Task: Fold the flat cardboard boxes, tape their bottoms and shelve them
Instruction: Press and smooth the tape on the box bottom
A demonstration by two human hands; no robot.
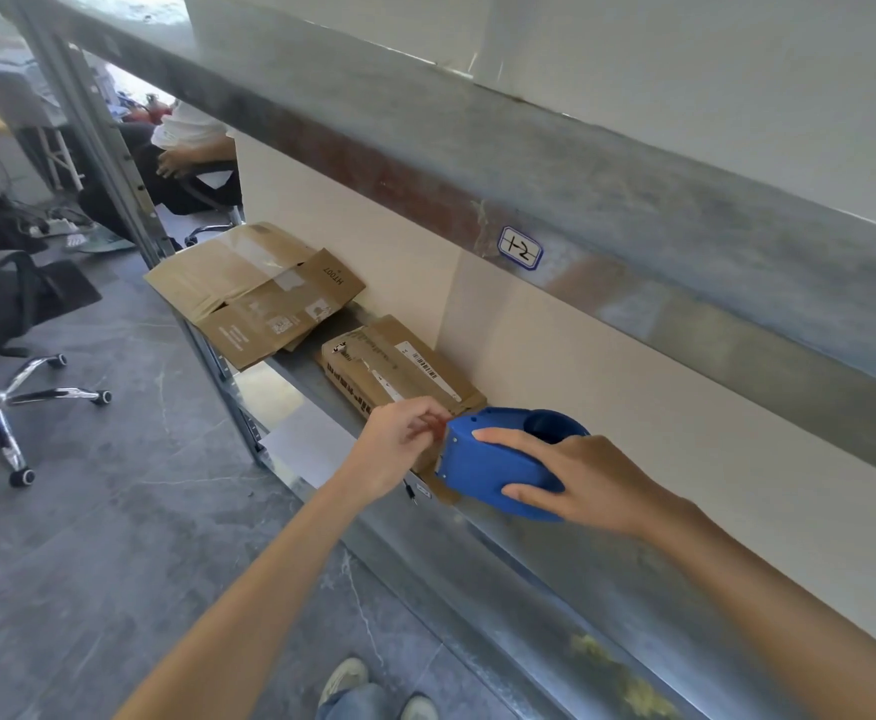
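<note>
My right hand (pixel 578 478) grips a blue tape dispenser (pixel 498 465) over the front of the metal shelf (pixel 503 553). My left hand (pixel 399 444) pinches something small and reddish at the dispenser's front end, its fingers curled. Just behind the hands a flattened cardboard box with white labels (pixel 399 371) lies on the shelf. Farther left a larger flat cardboard box marked HT007 (pixel 254 293) lies on the same shelf, sticking out over its edge.
An upper shelf beam (pixel 633 210) with a label reading 1-2 (pixel 520 247) crosses above. A white sheet (pixel 311 444) lies at the shelf front. An office chair (pixel 4 356) stands on the grey floor at left. Another person (pixel 186 148) sits behind the rack.
</note>
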